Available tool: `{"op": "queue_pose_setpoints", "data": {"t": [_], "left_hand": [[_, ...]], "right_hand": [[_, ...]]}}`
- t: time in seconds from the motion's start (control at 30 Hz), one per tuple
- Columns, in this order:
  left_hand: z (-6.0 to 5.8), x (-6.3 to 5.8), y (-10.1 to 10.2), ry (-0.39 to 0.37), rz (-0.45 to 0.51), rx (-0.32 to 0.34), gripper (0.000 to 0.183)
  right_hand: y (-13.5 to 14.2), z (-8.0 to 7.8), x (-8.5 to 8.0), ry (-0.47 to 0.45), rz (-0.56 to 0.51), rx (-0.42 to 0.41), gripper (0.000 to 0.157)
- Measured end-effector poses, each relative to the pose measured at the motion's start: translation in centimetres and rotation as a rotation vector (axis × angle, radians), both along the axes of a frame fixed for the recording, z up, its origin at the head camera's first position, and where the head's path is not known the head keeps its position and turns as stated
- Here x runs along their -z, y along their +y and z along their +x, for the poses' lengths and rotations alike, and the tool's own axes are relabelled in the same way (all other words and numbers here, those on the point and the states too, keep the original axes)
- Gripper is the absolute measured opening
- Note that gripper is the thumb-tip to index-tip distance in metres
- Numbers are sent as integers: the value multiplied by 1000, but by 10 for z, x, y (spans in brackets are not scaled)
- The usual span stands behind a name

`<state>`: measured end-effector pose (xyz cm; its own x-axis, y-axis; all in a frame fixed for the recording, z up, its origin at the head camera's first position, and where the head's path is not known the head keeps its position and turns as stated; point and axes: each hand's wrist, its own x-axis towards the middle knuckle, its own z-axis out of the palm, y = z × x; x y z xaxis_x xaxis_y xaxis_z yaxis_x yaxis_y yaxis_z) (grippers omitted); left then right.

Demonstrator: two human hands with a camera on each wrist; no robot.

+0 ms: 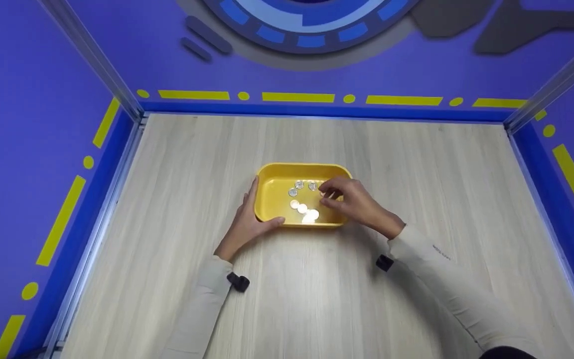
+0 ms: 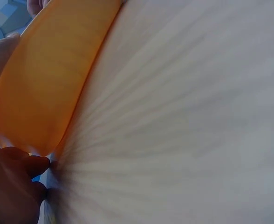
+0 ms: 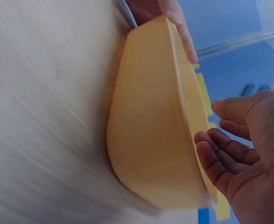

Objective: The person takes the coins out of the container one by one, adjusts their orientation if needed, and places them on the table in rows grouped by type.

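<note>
A yellow plastic tray stands on the table, with several round, shiny coins lying on its floor. Glare whitens the coins nearer the front wall. My left hand holds the tray's left end, its thumb on the near rim and its fingers round the left side. Over the tray's right part hovers my right hand, fingers bent loosely and thumb apart from them. The right wrist view shows this hand beside the tray's rim, nothing visible between thumb and fingers. A coin lies partly hidden beneath its fingertips.
Wood-patterned table surrounds the tray. Blue panels with yellow markings close it off at the back and both sides. Each wrist carries a small black camera mount.
</note>
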<state>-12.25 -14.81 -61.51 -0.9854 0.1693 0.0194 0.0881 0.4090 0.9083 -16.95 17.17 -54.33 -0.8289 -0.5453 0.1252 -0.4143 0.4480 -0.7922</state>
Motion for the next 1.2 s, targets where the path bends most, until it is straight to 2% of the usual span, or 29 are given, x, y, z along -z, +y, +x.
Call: {"op": "queue_pose_setpoints", "data": {"t": [0.27, 0.4, 0.67, 0.97, 1.2], "left_hand": [[0, -1, 1, 7, -21, 5, 135], [0, -1, -1, 32, -26, 8, 134], [0, 0, -2, 35, -32, -6, 135], [1, 1, 1, 30, -21, -1, 135], [0, 1, -1, 30, -6, -7, 134]], "right_hand": [[-22, -7, 10, -21, 74, -60, 23], [-30, -11, 15, -11, 98, -75, 21], [-41, -19, 23, 44, 212, -145, 23], [-46, -22, 28, 44, 289, -144, 22], [-50, -23, 27, 36, 303, -153, 15]]}}
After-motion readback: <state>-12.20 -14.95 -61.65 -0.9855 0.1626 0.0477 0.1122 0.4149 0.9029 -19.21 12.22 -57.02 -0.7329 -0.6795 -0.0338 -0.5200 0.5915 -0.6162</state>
